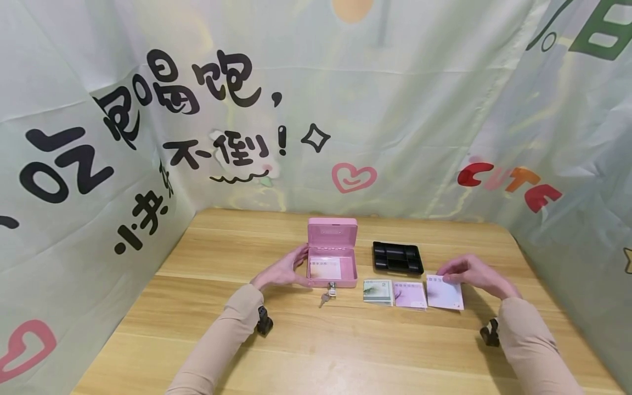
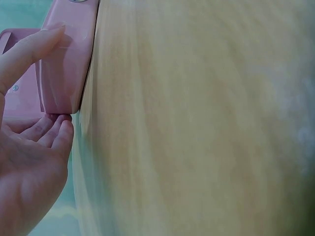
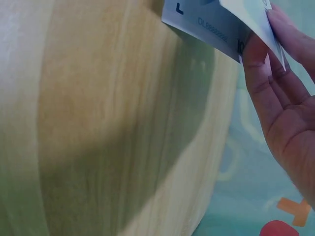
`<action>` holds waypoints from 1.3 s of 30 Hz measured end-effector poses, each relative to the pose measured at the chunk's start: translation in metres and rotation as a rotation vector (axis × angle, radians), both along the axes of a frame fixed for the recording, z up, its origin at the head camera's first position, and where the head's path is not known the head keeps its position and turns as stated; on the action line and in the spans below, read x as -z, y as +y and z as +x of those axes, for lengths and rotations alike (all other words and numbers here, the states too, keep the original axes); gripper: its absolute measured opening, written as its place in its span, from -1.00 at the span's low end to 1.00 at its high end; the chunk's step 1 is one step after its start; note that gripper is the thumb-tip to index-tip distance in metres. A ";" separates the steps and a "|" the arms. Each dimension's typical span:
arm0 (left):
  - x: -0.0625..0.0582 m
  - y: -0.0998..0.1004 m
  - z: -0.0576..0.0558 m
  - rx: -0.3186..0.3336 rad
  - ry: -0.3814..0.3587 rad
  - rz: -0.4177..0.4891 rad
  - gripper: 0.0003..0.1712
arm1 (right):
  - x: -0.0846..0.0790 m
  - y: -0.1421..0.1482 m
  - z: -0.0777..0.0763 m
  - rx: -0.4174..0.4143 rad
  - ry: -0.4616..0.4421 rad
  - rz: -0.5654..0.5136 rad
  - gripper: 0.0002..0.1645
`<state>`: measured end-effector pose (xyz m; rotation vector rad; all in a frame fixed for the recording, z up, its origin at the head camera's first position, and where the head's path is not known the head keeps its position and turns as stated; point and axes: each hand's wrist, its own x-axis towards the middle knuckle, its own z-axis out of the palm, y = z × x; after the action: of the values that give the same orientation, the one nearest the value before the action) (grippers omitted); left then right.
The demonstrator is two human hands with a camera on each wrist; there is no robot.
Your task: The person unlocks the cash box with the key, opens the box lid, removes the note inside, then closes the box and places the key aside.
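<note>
An open pink cash box [image 1: 332,281] stands on the table, lid raised, with a folded banknote [image 1: 326,269] inside. My left hand [image 1: 286,269] holds the box at its left front corner. In the left wrist view, the thumb lies on the front face of the box [image 2: 66,69] and the fingers bear against its side. My right hand [image 1: 471,272] pinches a folded pale purple banknote [image 1: 444,293] by its upper edge, thumb on one side and fingers on the other. In the right wrist view the folded note [image 3: 202,24] spreads apart at its halves.
A silver padlock [image 1: 332,289] hangs at the box front with a key [image 1: 324,298] in front. A black compartment tray [image 1: 397,258] lies right of the box. Below it lie a green folded banknote [image 1: 378,292] and a pink-purple one [image 1: 411,295]. Printed cloth [image 1: 395,109] surrounds the table.
</note>
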<state>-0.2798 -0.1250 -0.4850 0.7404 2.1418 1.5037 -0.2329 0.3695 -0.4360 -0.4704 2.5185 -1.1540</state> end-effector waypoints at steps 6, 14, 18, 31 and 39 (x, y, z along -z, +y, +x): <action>-0.001 -0.001 0.001 -0.008 -0.005 -0.020 0.34 | 0.001 -0.002 -0.001 0.024 -0.033 0.025 -0.69; -0.001 -0.001 0.001 -0.014 -0.012 -0.022 0.35 | 0.007 -0.003 -0.005 0.017 0.000 0.038 -0.72; -0.002 -0.001 0.001 -0.010 -0.010 -0.015 0.35 | 0.007 -0.004 -0.005 0.018 0.007 0.061 -0.73; -0.003 -0.001 0.002 -0.003 -0.003 -0.014 0.35 | 0.009 -0.008 -0.006 0.035 0.015 0.089 -0.76; -0.002 -0.001 0.001 -0.007 0.004 -0.023 0.36 | 0.010 -0.008 -0.006 0.045 0.014 0.099 -0.77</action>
<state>-0.2791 -0.1256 -0.4832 0.7298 2.1634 1.4799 -0.2387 0.3613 -0.4461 -0.3989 2.5963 -1.0386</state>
